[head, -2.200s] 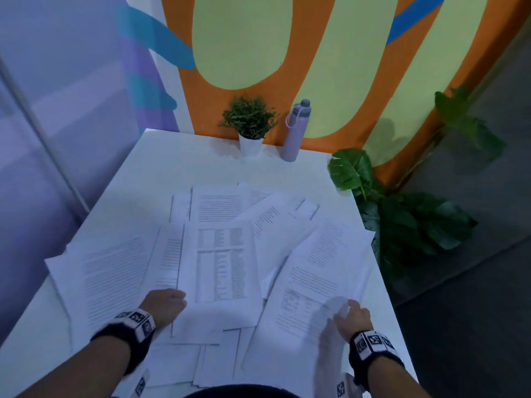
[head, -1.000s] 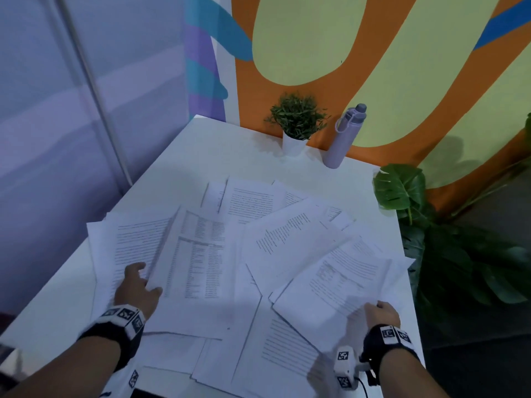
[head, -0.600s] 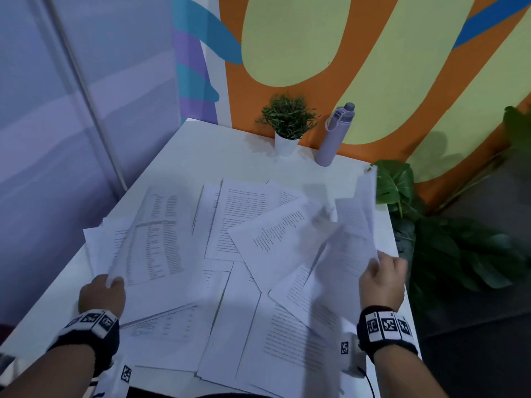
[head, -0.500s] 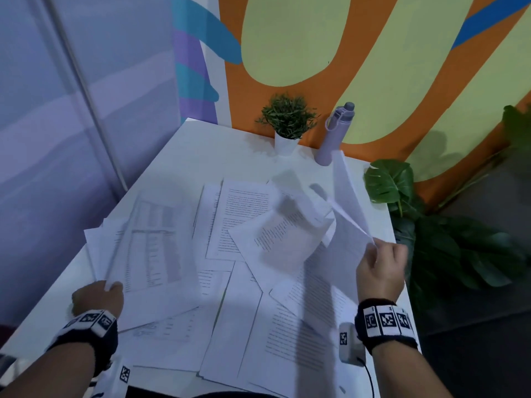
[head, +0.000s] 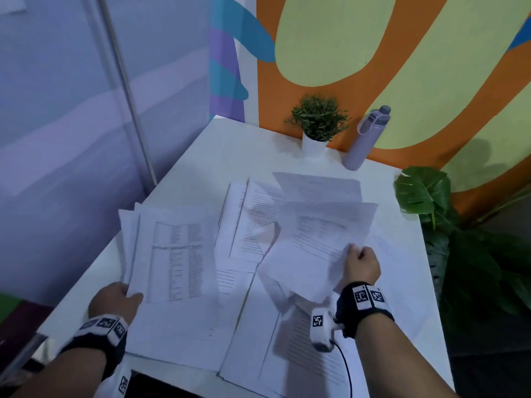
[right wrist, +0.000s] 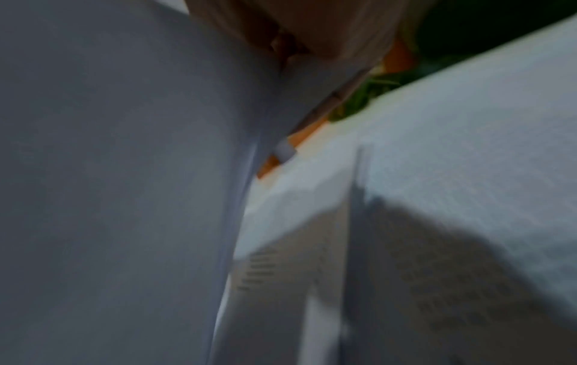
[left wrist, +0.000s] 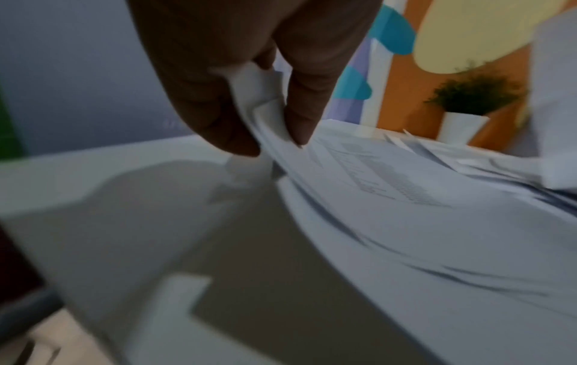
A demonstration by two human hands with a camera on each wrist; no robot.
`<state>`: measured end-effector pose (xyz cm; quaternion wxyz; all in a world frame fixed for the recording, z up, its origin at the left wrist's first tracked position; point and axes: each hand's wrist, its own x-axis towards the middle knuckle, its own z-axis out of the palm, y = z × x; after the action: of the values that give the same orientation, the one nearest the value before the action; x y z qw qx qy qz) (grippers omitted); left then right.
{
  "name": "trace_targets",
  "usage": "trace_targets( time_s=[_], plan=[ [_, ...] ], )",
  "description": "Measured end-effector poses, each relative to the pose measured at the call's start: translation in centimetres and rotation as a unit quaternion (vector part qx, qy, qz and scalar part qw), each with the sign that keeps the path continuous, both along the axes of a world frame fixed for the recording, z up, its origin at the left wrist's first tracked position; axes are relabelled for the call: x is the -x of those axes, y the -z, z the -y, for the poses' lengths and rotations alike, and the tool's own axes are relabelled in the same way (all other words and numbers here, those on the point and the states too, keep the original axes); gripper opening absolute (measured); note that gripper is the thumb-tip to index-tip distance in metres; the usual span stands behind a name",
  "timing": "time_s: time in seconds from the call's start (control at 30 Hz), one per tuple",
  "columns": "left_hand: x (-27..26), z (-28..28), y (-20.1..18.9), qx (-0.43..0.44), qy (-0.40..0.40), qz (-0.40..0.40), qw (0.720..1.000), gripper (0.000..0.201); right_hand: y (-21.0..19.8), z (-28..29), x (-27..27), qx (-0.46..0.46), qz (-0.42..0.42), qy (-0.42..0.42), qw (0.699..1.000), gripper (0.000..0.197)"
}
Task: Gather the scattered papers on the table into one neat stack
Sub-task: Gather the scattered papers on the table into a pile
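- Near edge of the counter (head: 201, 156): several papers (head: 301, 366) lie flat and fanned, not yet gathered.
- Near-left corner: the left hand (head: 115, 300) pinches the corner of a small bundle (head: 175, 262), lifted.
- Right side: the right hand (head: 362, 265) grips a few raised sheets (head: 319, 239).
- Farther in, more sheets lie overlapped. No single stack yet; I judge most of the work remains.
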<state>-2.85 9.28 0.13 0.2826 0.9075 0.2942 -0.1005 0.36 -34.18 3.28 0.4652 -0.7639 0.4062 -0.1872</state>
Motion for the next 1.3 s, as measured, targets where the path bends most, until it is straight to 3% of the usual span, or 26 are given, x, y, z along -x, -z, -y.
trace_targets(
  time_s=[0.17,0.2,0.3,0.33,0.4,0.5,0.53,0.67,0.7,0.8,0.9,1.0,1.17,1.23,1.3],
  plan=[
    [0.3,0.0,-1.2,-0.017,-0.015,0.086,0.996,0.006,4.3,-0.4,-0.2,-0.053,-0.166,-0.052,0.983,0.032],
    [0.4,0.1,-1.4,0.001,-0.028,0.094,0.995,0.012,4.7,-0.6,-0.4,-0.049,-0.176,-0.054,0.982,0.032],
    [0.4,0.4,-1.5,0.077,-0.045,0.065,0.994,0.057,5.6,-1.1,-1.0,-0.041,-0.19,-0.068,0.979,0.031],
    [0.3,0.3,-1.3,0.087,-0.026,0.042,0.995,0.058,5.7,-1.3,-1.1,-0.044,-0.193,-0.082,0.977,0.024],
    [0.3,0.2,-0.7,0.074,0.026,-0.007,0.997,0.038,5.8,-1.4,-1.0,-0.059,-0.187,-0.092,0.976,0.021],
    [0.4,0.1,-0.6,0.077,0.039,-0.04,0.995,0.018,5.2,-1.2,-0.2,-0.057,-0.155,-0.073,0.984,0.02],
    [0.4,0.2,-0.6,0.092,0.038,-0.044,0.994,0.015,5.0,-1.1,0.3,-0.06,-0.142,-0.061,0.986,0.023],
    [0.2,0.7,-1.0,0.145,0.047,-0.07,0.986,0.033,5.3,0.5,3.3,-0.099,-0.12,-0.021,0.988,0.073],
    [0.1,0.8,-1.0,0.154,0.048,-0.077,0.984,0.034,5.4,1.0,4.3,-0.09,-0.136,-0.02,0.986,0.07],
    [-0.2,1.2,-0.6,0.147,0.036,-0.081,0.985,0.046,5.8,3.4,7.2,-0.016,-0.216,-0.031,0.976,0.025],
    [-0.2,2.1,-0.5,0.135,-0.004,-0.059,0.989,0.07,6.2,5.8,9.8,0.034,-0.278,-0.007,0.96,0.028],
    [-0.3,3.1,-0.2,0.143,-0.011,-0.052,0.988,0.075,6.3,7.6,11.7,0.053,-0.356,0.043,0.932,0.035],
    [-0.9,3.9,-0.4,0.151,-0.058,-0.016,0.987,0.085,6.6,8.7,12.5,-0.016,-0.303,0.033,0.952,0.035],
    [-1.2,4.0,-0.6,0.123,-0.035,-0.009,0.992,0.071,6.4,8.2,12.2,-0.021,-0.272,0.022,0.962,0.03],
    [-1.6,4.1,-1.2,0.075,0.0,0.023,0.997,0.043,5.9,7.6,11.9,-0.017,-0.242,0.022,0.97,0.023]
  ],
)
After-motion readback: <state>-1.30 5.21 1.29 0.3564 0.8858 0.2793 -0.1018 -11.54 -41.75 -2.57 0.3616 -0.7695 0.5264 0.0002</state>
